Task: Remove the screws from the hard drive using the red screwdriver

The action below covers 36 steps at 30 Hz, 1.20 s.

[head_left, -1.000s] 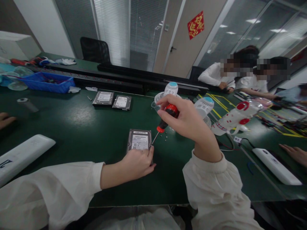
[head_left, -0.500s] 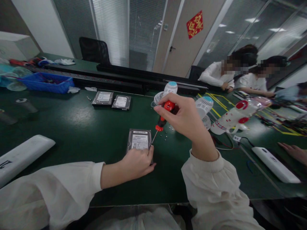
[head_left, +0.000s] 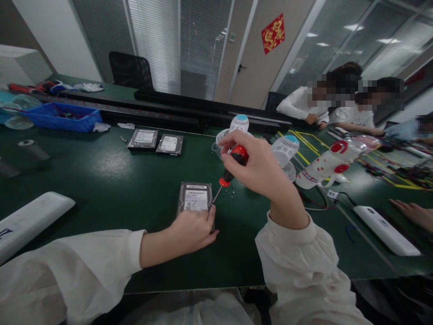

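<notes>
A hard drive (head_left: 196,198) with a white label lies on the green table in front of me. My left hand (head_left: 194,228) is closed over its near end, thumb and fingers around the edges, with a fingertip beside the screwdriver's tip. My right hand (head_left: 255,162) grips the red and black handle of a screwdriver (head_left: 224,181) from above. Its shaft slants down to the drive's right edge; the exact contact spot is hidden by my left fingertip. Several small screws (head_left: 232,193) are scattered to the right of the drive.
Two more hard drives (head_left: 143,138) lie further back, near a blue basket (head_left: 64,118). White fans (head_left: 285,149) and a red-and-white bottle (head_left: 324,167) stand beyond my right hand. White oblong devices (head_left: 385,229) lie on both sides. Another person's hand (head_left: 412,214) rests at far right.
My right fingers have shifted around the screwdriver handle, with the forefinger and thumb now more curled. The left hand and the hard drive keep their places; the view has moved slightly.
</notes>
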Each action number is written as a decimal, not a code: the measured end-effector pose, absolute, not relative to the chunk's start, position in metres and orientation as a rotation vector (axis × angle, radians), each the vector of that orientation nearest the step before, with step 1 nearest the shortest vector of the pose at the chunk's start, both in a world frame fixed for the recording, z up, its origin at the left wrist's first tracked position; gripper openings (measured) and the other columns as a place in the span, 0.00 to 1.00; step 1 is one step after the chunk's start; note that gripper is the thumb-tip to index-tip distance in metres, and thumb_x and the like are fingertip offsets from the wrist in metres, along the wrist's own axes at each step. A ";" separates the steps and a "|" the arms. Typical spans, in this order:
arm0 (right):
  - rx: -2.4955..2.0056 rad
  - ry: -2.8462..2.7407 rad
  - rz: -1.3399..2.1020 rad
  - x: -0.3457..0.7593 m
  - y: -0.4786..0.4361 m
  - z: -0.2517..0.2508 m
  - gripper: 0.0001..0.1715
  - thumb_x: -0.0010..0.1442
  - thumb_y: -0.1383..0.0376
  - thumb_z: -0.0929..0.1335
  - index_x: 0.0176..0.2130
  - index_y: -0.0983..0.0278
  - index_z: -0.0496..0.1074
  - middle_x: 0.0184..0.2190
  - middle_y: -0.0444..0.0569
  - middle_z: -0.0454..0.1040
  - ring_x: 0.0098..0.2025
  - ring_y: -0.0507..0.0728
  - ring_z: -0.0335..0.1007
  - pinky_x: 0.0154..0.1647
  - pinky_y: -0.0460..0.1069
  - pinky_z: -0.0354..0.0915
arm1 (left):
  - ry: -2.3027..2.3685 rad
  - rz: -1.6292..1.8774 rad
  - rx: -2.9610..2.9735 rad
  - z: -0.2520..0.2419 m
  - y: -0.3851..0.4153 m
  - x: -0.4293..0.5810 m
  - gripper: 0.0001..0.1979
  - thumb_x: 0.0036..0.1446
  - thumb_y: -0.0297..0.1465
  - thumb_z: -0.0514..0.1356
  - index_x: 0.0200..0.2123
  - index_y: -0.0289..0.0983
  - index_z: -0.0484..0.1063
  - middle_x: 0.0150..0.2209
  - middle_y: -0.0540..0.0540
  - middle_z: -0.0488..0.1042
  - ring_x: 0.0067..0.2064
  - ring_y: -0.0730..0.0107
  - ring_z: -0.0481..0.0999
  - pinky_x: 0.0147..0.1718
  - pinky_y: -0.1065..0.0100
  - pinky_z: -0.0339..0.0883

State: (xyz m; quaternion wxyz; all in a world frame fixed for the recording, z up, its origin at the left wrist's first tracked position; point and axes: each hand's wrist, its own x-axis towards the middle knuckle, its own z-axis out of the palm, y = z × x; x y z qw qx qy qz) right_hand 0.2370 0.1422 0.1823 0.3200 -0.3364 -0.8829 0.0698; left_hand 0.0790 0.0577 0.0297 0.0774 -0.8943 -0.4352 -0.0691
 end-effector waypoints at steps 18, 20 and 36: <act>-1.159 -2.368 0.049 0.231 0.115 0.188 0.13 0.59 0.69 0.63 0.46 0.65 0.68 0.42 0.51 0.73 0.39 0.57 0.68 0.40 0.53 0.58 | -1.363 -0.103 -2.733 0.035 0.058 0.080 0.32 0.69 0.43 0.54 0.64 0.23 0.66 0.43 0.30 0.81 0.39 0.52 0.83 0.30 0.60 0.75; -1.181 -2.356 0.047 0.231 0.113 0.189 0.10 0.61 0.68 0.63 0.44 0.65 0.68 0.38 0.50 0.73 0.37 0.56 0.67 0.39 0.52 0.58 | -1.344 -0.096 -2.733 0.036 0.057 0.080 0.31 0.69 0.43 0.54 0.63 0.23 0.67 0.42 0.30 0.81 0.38 0.52 0.83 0.31 0.60 0.75; -1.190 -2.311 0.082 0.231 0.114 0.187 0.08 0.65 0.64 0.64 0.36 0.64 0.70 0.31 0.46 0.74 0.32 0.53 0.68 0.38 0.51 0.58 | -1.352 -0.085 -2.762 0.036 0.058 0.080 0.32 0.68 0.45 0.53 0.63 0.24 0.68 0.41 0.29 0.80 0.37 0.53 0.82 0.29 0.62 0.72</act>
